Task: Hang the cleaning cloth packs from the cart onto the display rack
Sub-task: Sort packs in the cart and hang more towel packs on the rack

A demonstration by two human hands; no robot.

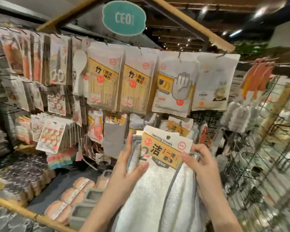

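Observation:
I hold a cleaning cloth pack (162, 186) in front of the display rack (208, 114): white towels with grey trim under a yellow and white header card with a hang hole. My left hand (127, 166) lies along the pack's left edge with straight fingers pressing on it. My right hand (201, 161) pinches the header card's right lower corner, fingers curled. More packs of the same kind (178, 128) hang on the rack just behind the card. The cart is out of view.
Bamboo-stick packs (104, 81) and glove packs (174, 84) hang on the upper row. Scissors and small goods (57, 67) fill the left panel. Sponges (74, 195) lie on the lower shelf. A wire grid rack (266, 156) stands at the right.

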